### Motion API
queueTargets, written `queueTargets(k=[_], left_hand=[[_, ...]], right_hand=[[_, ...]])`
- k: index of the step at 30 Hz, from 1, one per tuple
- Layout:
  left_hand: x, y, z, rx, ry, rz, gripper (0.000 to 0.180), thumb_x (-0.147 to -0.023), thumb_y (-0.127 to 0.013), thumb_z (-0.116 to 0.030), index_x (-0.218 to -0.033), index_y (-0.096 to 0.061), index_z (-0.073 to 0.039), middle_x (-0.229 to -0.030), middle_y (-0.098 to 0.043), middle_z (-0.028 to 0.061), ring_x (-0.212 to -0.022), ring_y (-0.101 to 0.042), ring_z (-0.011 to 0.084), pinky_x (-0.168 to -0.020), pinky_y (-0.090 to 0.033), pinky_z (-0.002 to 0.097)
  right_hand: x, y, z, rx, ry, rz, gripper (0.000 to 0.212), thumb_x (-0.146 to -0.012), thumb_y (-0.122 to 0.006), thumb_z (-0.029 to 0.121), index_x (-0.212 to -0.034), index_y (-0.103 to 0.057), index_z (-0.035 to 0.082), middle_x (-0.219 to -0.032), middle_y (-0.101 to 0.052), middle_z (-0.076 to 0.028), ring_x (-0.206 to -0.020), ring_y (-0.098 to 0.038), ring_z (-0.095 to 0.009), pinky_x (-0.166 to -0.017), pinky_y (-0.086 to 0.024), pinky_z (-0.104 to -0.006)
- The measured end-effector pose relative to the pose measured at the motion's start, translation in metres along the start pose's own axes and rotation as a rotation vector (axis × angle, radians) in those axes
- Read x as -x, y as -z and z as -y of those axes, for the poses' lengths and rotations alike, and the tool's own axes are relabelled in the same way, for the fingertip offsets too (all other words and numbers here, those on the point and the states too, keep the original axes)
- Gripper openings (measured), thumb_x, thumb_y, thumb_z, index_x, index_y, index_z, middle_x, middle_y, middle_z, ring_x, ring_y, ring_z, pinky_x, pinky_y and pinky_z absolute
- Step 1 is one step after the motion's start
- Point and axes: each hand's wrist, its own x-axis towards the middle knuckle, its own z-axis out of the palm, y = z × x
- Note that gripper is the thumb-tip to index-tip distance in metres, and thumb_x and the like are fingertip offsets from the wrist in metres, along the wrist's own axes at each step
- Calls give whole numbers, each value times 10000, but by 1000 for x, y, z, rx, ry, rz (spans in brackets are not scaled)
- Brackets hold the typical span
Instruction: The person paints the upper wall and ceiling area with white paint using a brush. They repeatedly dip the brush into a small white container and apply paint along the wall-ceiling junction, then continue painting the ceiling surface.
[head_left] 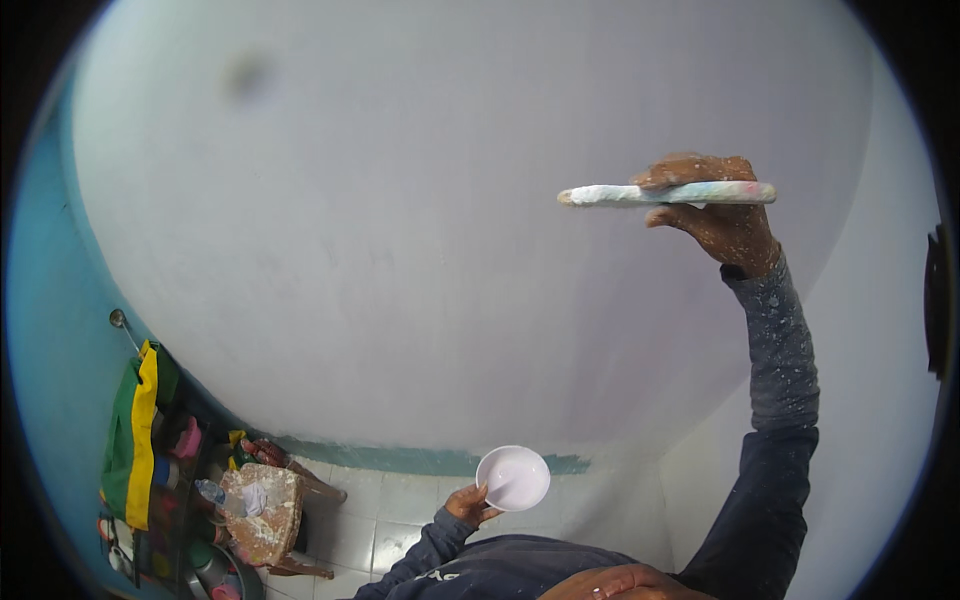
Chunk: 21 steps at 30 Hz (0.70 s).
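Note:
My right hand (715,210) is raised in front of the wall at the upper right, fingers and thumb closed round a wide flat paintbrush (605,195). The brush lies nearly level and is seen edge-on, caked in white with faint blue and pink stains. Whether it touches the wall I cannot tell. Low in the middle, my left hand (468,505) grips the rim of a round white bowl (515,478) holding pale, whitish liquid paint. White specks cover my right hand and sleeve.
A pale painted wall (400,250) fills the view, with a teal strip (390,458) along its base. At lower left stand a paint-spattered stool (265,530) with a cloth and clear bottle on it, a cluttered rack, and a green-yellow cloth (135,440). A ladle (118,319) hangs above.

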Motion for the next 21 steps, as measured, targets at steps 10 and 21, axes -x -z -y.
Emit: queueTargets(k=[10, 21], left_hand=[[-26, -29, 3, 33, -30, -48, 528, -957, -646, -300, -1313, -498, 60, -1290, -576, 159, -1206, -577, 285, -1038, -492, 470], [-46, -31, 22, 60, 2, -14, 683, -911, -694, -295, -1411, -394, 62, -1427, -447, 180, -1339, -446, 303, -1145, -377, 482]], right_hand=[[-94, 24, -34, 292, 491, -64, 180, -776, -819, 173, -904, -715, 100, -887, -744, -4, -674, -678, -168, -596, -560, -276], [-121, 19, -70, 572, 640, -137, 298, -808, -814, 212, -1062, -709, 94, -912, -754, -73, -736, -729, -199, -625, -600, -287]])
